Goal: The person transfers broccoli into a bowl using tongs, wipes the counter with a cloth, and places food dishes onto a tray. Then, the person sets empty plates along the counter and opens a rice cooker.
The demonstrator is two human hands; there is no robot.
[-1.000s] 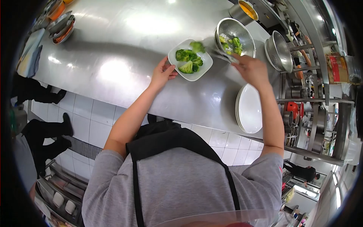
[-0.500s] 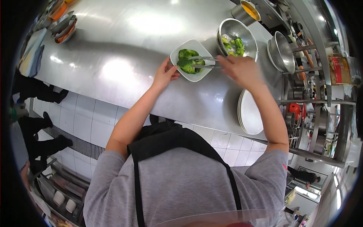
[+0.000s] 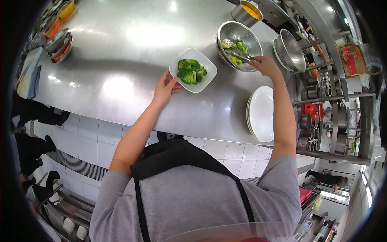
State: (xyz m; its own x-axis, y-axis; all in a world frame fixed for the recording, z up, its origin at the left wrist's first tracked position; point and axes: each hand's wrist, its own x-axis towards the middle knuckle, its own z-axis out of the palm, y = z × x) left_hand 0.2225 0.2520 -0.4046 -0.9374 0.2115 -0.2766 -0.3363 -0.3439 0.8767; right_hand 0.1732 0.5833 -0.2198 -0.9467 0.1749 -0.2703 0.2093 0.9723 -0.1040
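A white square bowl [image 3: 209, 80] with broccoli florets [image 3: 191, 71] in it stands on the steel table. My left hand [image 3: 165, 87] holds its left edge, thumb and fingers at the rim. To the right, a perforated metal colander [image 3: 253, 39] holds more broccoli [image 3: 241, 47]. My right hand [image 3: 264, 65] is at the colander's near rim, closed around metal tongs [image 3: 240, 54]. The tongs reach into the colander, their tips among the broccoli; whether they grip a piece I cannot tell.
White plates [image 3: 261, 115] are stacked at the table's right front. Behind the colander stands a pot [image 3: 244, 14] of orange liquid; another colander [image 3: 291, 50] is farther right. Bowls [image 3: 60, 47] and folded cloths [image 3: 29, 74] lie at the far left. Shelves [image 3: 322, 99] line the right side.
My right hand has moved the tongs from the white bowl rightward into the colander. The left hand stays at the bowl. The whole view has shifted a little.
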